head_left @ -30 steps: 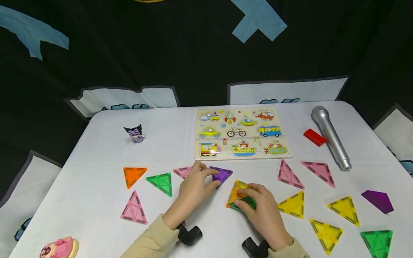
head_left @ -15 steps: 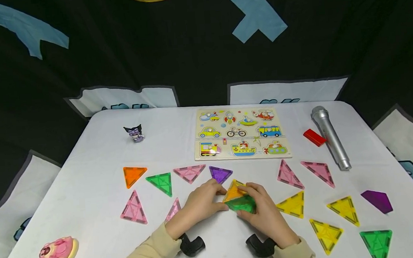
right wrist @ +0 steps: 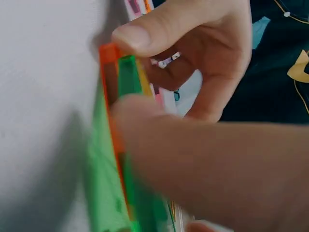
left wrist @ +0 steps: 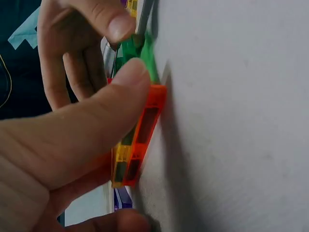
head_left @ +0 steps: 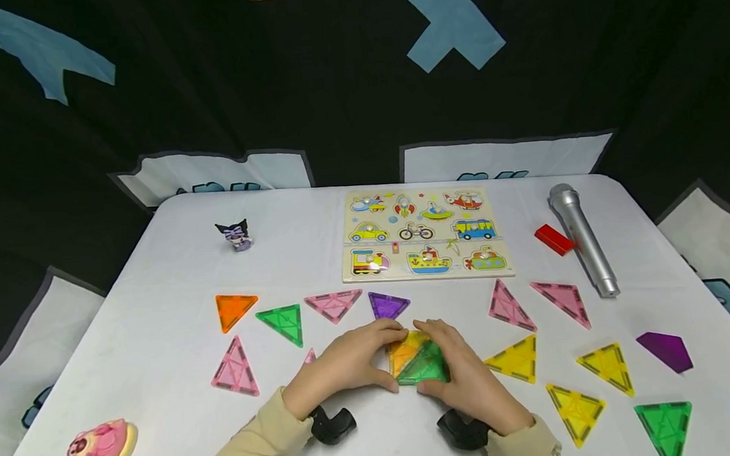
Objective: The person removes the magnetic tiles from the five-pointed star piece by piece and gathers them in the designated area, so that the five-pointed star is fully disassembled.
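Both hands meet over a small stack of translucent magnetic tiles at the table's centre front. In the head view a yellow-orange triangular tile and a green triangular tile lie together in a squarish shape. My left hand grips the stack's left side, thumb near the front corner. From the right, my right hand holds the green side between thumb and fingers. Edge-on in the left wrist view, an orange tile sits under a yellow tile, tipped over the cloth. The right wrist view shows a green edge beside the orange one.
Behind the hands lie a purple triangle and a wooden vehicle puzzle board. Pink triangles and yellow triangles spread to both sides. A silver microphone and red block lie at right, a pink toy at left.
My left hand has come from beside the purple triangle down to the stack's left side. The yellow-orange and green tiles have turned and been brought into a squarish outline between both hands.
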The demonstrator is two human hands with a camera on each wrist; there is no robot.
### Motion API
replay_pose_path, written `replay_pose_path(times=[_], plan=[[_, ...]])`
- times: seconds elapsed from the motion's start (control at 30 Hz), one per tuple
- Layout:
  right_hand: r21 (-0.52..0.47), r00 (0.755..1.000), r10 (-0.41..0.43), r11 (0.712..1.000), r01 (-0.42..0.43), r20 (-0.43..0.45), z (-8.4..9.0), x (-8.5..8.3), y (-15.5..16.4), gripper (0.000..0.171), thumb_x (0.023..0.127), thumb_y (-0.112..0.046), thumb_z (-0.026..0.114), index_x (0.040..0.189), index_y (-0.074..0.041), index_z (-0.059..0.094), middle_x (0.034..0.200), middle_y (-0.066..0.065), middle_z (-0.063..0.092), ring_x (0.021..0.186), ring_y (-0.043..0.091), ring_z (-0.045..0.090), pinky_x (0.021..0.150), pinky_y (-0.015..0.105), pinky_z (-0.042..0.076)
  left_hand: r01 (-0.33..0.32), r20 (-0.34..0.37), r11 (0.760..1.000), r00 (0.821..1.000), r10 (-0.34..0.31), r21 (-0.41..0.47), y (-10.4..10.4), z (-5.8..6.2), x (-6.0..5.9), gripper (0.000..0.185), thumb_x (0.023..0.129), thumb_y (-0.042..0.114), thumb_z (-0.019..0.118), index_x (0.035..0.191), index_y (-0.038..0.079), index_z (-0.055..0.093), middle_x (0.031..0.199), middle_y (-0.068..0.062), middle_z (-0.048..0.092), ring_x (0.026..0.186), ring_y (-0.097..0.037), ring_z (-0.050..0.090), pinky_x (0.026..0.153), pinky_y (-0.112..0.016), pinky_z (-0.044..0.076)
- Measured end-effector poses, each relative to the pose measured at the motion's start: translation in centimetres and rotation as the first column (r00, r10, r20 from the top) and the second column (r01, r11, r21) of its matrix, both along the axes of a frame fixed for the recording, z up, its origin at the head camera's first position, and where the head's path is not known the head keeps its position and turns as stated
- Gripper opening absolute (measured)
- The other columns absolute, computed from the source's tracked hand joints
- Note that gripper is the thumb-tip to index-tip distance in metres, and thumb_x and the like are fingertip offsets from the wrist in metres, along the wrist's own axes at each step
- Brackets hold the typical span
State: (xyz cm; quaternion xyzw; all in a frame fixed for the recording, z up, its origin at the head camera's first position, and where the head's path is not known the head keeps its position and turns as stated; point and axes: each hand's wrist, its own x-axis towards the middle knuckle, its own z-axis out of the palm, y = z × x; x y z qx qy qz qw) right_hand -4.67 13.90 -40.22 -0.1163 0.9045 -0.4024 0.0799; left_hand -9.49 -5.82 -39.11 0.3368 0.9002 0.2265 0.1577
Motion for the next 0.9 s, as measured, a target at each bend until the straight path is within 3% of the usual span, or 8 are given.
replay_pose_path(times=[0.13, 0.2, 0.33, 0.47, 0.6, 0.7, 0.8, 0.9], plan=[[-0.006, 0.991, -0.132, 0.991, 0.132, 0.001, 0.4, 0.1, -0.2, 0.067, 0.069, -0.019, 0.08, 0.128, -0.013, 0.049, 0.128, 0.018, 0.036, 0.101, 0.028, 0.048, 0.079, 0.039, 0.046, -0.034, -0.011, 0.999, 0.999, 0.034, -0.009, -0.1, 0.0, 0.5, 0.072, 0.067, 0.038, 0.078, 0.127, 0.008, 0.052, 0.129, -0.003, 0.047, 0.115, -0.021, 0.047, 0.091, -0.039, 0.041], [-0.018, 0.987, -0.156, 0.988, 0.156, 0.038, 0.6, 0.1, -0.2, 0.059, 0.07, -0.022, 0.079, 0.122, -0.012, 0.053, 0.118, 0.016, 0.042, 0.084, 0.021, 0.048, 0.065, 0.031, 0.044, -0.055, -0.009, 0.998, 0.998, 0.055, -0.011, -0.3, 0.0, 0.9, 0.073, 0.066, 0.039, 0.078, 0.127, 0.009, 0.052, 0.129, -0.002, 0.047, 0.114, -0.021, 0.048, 0.089, -0.04, 0.042], [-0.092, 0.983, -0.082, 0.991, 0.098, 0.165, 0.9, 0.0, 0.2, 0.044, 0.074, -0.022, 0.075, 0.112, -0.008, 0.056, 0.09, 0.009, 0.054, 0.061, 0.016, 0.046, 0.052, 0.026, 0.04, -0.089, -0.01, 0.996, 0.996, 0.089, 0.004, -0.6, -0.2, 1.5, 0.074, 0.066, 0.04, 0.078, 0.127, 0.009, 0.052, 0.129, -0.001, 0.046, 0.112, -0.02, 0.049, 0.087, -0.04, 0.043], [-0.206, 0.968, 0.042, 0.978, 0.01, 0.248, 0.8, -0.3, 1.0, 0.034, 0.08, -0.016, 0.069, 0.107, -0.003, 0.054, 0.072, 0.005, 0.051, 0.047, 0.015, 0.045, 0.043, 0.025, 0.04, -0.095, -0.018, 0.995, 0.995, 0.095, 0.037, -0.7, -0.5, 1.7, 0.074, 0.065, 0.039, 0.079, 0.127, 0.009, 0.051, 0.129, -0.002, 0.046, 0.114, -0.019, 0.048, 0.089, -0.04, 0.042], [-0.268, 0.958, 0.102, 0.963, -0.028, 0.269, 0.7, -0.5, 1.7, 0.032, 0.083, -0.013, 0.065, 0.11, 0.0, 0.053, 0.078, 0.006, 0.049, 0.047, 0.012, 0.042, 0.041, 0.024, 0.04, -0.096, -0.021, 0.994, 0.995, 0.097, 0.051, -0.8, -0.6, 1.6, 0.074, 0.064, 0.039, 0.079, 0.126, 0.009, 0.052, 0.129, -0.003, 0.047, 0.114, -0.02, 0.047, 0.089, -0.041, 0.042], [-0.31, 0.951, 0.104, 0.951, -0.01, 0.29, 1.0, -0.7, 2.2, 0.034, 0.084, -0.009, 0.064, 0.114, 0.002, 0.052, 0.083, 0.009, 0.049, 0.047, 0.011, 0.04, 0.042, 0.024, 0.039, -0.093, -0.019, 0.994, 0.995, 0.095, 0.061, -0.7, -0.6, 1.6, 0.073, 0.064, 0.039, 0.079, 0.125, 0.009, 0.052, 0.129, -0.004, 0.047, 0.114, -0.022, 0.047, 0.088, -0.042, 0.042], [-0.37, 0.956, 0.03, 0.925, 0.084, 0.291, 1.6, -1.1, 2.6, 0.036, 0.084, -0.006, 0.063, 0.117, 0.003, 0.051, 0.087, 0.012, 0.051, 0.046, 0.012, 0.039, 0.042, 0.024, 0.037, -0.091, -0.022, 0.994, 0.996, 0.092, 0.06, -0.8, -0.7, 1.5, 0.073, 0.064, 0.04, 0.079, 0.125, 0.01, 0.052, 0.13, -0.003, 0.046, 0.115, -0.022, 0.047, 0.089, -0.042, 0.042], [-0.397, 0.953, -0.115, 0.89, 0.223, 0.279, 2.1, -1.7, 2.6, 0.038, 0.084, -0.006, 0.063, 0.119, -0.001, 0.051, 0.09, 0.013, 0.052, 0.048, 0.014, 0.042, 0.044, 0.025, 0.037, -0.091, -0.027, 0.994, 0.995, 0.093, 0.061, -1.0, -0.8, 1.5, 0.074, 0.064, 0.039, 0.079, 0.125, 0.009, 0.052, 0.13, -0.003, 0.046, 0.115, -0.022, 0.047, 0.089, -0.042, 0.042]])
